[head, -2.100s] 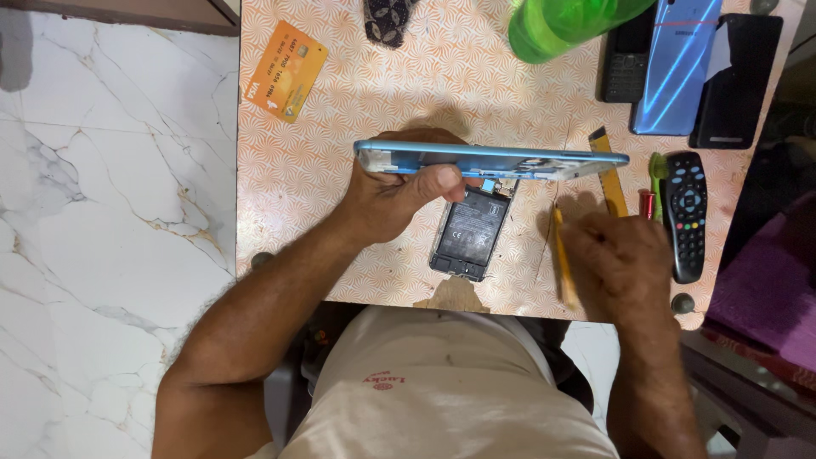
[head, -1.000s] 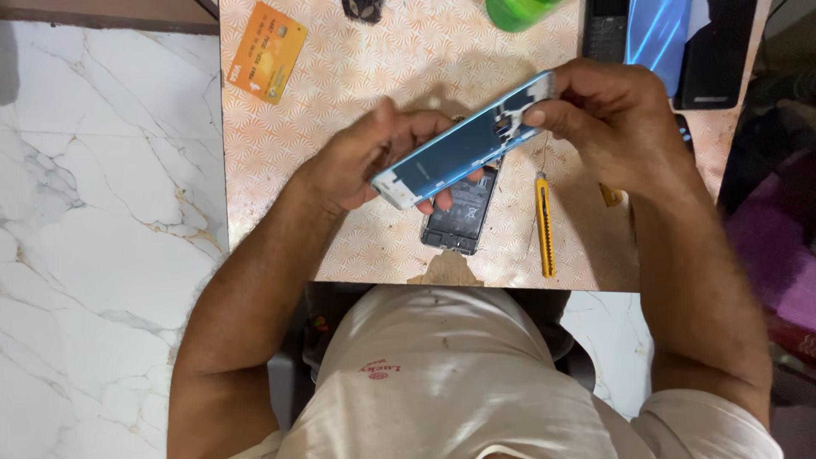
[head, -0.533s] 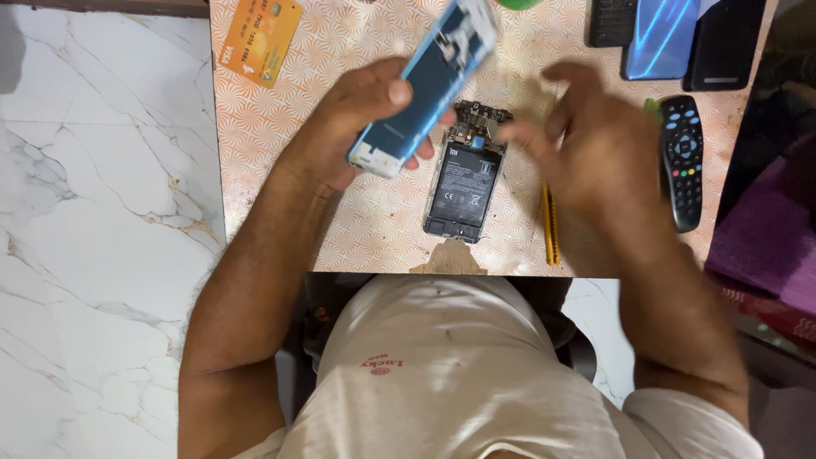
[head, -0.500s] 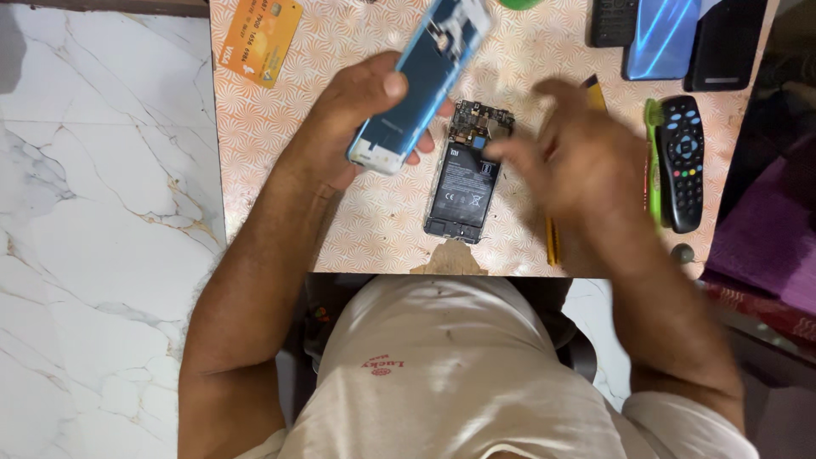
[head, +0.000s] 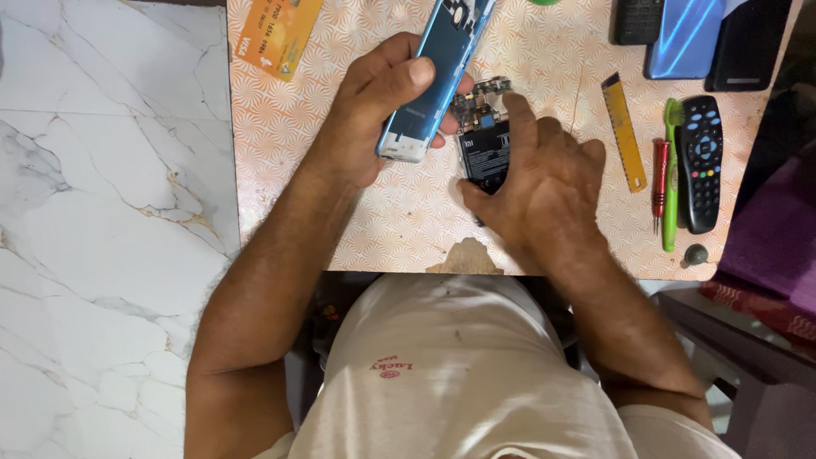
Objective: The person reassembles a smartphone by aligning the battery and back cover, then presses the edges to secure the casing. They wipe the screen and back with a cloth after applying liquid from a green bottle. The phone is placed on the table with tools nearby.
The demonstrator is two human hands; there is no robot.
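Your left hand [head: 374, 110] is gripping the blue phone back cover [head: 435, 76], fingers curled around its edges, lifting it tilted above the patterned table [head: 280, 161]. Your right hand [head: 540, 187] is lying loosely spread over the opened phone body [head: 484, 140], which is resting flat on the table, forefinger touching its circuit board. Half a second ago, that hand was hovering; the yellow cutter [head: 623, 129] is now showing uncovered.

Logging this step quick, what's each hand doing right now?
Left hand: closed on the blue phone back cover.
Right hand: open, fingers resting on the opened phone.
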